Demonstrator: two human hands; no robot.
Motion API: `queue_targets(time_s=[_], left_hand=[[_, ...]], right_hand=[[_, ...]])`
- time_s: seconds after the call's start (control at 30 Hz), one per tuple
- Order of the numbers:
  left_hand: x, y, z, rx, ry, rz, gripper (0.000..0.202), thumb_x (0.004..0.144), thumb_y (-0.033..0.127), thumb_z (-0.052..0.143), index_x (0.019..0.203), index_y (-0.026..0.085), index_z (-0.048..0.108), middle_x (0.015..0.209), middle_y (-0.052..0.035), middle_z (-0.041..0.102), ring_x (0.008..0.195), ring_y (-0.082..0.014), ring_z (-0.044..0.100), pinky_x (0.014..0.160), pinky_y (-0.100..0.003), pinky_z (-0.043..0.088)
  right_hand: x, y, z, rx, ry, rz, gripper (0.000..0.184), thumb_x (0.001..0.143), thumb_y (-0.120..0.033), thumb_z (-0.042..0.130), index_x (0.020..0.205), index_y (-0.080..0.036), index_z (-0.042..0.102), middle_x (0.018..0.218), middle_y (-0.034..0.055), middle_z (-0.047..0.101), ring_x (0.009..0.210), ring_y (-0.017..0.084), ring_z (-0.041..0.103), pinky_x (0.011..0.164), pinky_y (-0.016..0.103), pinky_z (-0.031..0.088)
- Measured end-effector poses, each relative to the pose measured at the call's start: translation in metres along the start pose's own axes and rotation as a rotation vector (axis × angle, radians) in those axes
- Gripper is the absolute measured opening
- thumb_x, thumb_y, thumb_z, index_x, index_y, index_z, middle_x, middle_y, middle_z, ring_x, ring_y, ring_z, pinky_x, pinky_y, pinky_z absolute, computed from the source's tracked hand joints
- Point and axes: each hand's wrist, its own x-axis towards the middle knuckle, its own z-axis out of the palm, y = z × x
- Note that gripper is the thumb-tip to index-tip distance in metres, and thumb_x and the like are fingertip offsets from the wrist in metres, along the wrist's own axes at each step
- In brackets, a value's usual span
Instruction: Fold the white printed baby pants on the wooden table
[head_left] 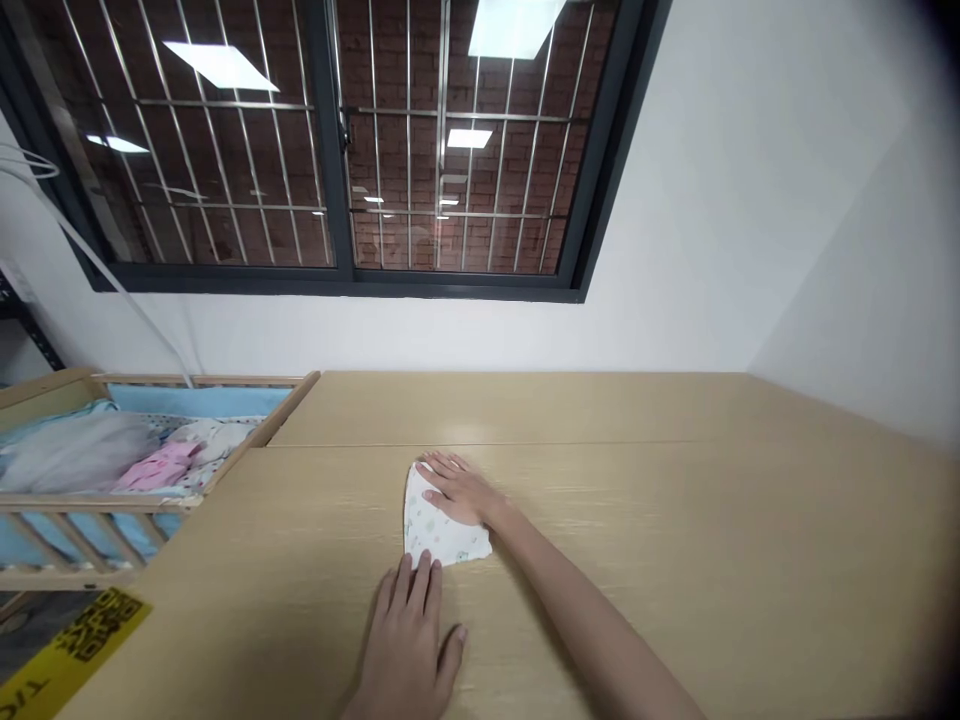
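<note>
A small white cloth point(442, 535) with a pale dotted print lies flat on the light wooden tabletop point(637, 560). It is roughly triangular, with one rounded side. My right hand point(459, 490) rests palm down on its upper part, fingers stretched out toward the far left. Below the cloth, my left hand point(409, 630) lies flat with its fingers apart, the fingertips touching the near edge of the cloth. Neither hand is wrapped round anything. The cloth under my right palm is hidden.
At the left stands a wooden crib point(225, 470) with blue padding, holding a pink cloth point(161, 466) and pale bedding. A yellow strip point(75, 650) with a printed code sits at the near left edge. Behind the table are a white wall point(675, 250) and a barred window point(345, 280).
</note>
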Motion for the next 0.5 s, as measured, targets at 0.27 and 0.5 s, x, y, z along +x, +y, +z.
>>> queue_targets(time_s=[0.27, 0.5], left_hand=[[0.026, -0.025, -0.017, 0.006, -0.235, 0.096, 0.043, 0.095, 0.023, 0.047, 0.136, 0.015, 0.056, 0.137, -0.0138, 0.060, 0.120, -0.0321, 0.058, 0.100, -0.047, 0.048], [0.067, -0.057, -0.031, 0.074, -0.389, 0.334, 0.030, 0.091, 0.002, 0.040, 0.104, 0.014, 0.064, 0.110, -0.0118, 0.065, 0.101, -0.0288, 0.059, 0.087, -0.042, 0.049]], right_hand=[[-0.004, 0.004, 0.008, -0.144, 0.370, 0.151, 0.056, 0.104, -0.034, 0.036, 0.156, -0.012, 0.035, 0.165, 0.0153, 0.024, 0.154, 0.027, 0.016, 0.124, 0.050, 0.009], [-0.028, 0.008, -0.012, 0.403, 0.357, 0.171, 0.025, 0.094, -0.023, 0.051, 0.106, -0.016, 0.071, 0.102, 0.0109, 0.071, 0.095, 0.023, 0.065, 0.088, 0.038, 0.052]])
